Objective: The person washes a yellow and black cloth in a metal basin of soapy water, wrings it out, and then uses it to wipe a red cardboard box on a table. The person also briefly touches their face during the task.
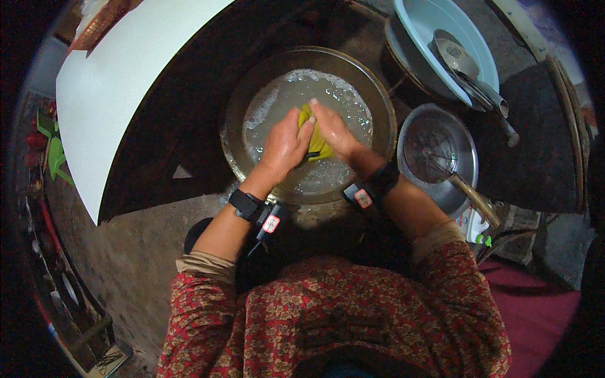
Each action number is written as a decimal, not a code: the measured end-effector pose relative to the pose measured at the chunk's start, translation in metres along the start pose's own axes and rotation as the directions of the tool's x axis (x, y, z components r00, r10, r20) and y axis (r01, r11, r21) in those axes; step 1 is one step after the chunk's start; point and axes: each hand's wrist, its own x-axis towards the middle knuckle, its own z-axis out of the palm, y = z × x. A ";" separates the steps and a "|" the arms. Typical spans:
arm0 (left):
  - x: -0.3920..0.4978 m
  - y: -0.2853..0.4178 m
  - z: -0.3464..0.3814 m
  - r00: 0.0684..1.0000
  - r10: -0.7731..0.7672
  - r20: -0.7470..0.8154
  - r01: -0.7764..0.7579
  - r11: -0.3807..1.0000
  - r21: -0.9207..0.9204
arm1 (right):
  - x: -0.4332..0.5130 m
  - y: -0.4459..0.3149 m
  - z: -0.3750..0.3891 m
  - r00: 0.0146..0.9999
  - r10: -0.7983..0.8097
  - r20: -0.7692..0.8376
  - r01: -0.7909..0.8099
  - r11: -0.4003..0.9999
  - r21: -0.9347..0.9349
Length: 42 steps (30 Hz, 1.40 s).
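Note:
A yellow-green cloth [320,141] is bunched between my two hands, above soapy water in a large round metal pan [378,94]. My left hand [285,139] grips it from the left, with the thumb pressed on its top. On the right side of the cloth, my right hand [333,126] holds it with the fingers mostly hidden. A small dark strip shows at the cloth's lower left edge. White suds float along the water's rim. Both wrists wear black straps with small devices attached.
To the right stands a metal basin [468,141] with a wire strainer [430,151] in it, its handle over the rim. Beyond it, a light blue plastic basin [489,61] holds a metal ladle [456,56]. A white panel [108,99] lies at upper left.

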 end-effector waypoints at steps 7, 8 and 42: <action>0.016 -0.013 -0.020 0.982 0.023 -0.186 -0.031 0.999 -0.042 | 0.025 0.011 -0.043 0.981 -0.190 -0.033 0.141 0.822 -0.552; 0.017 -0.014 -0.022 0.983 -0.036 -0.179 0.014 0.992 -0.125 | 0.023 0.017 -0.047 0.978 -0.204 0.038 0.174 0.706 -0.687; 0.001 -0.017 0.019 0.948 -0.300 -0.106 0.218 0.856 -0.468 | -0.007 0.004 0.018 0.987 -0.045 -0.154 0.061 0.993 0.101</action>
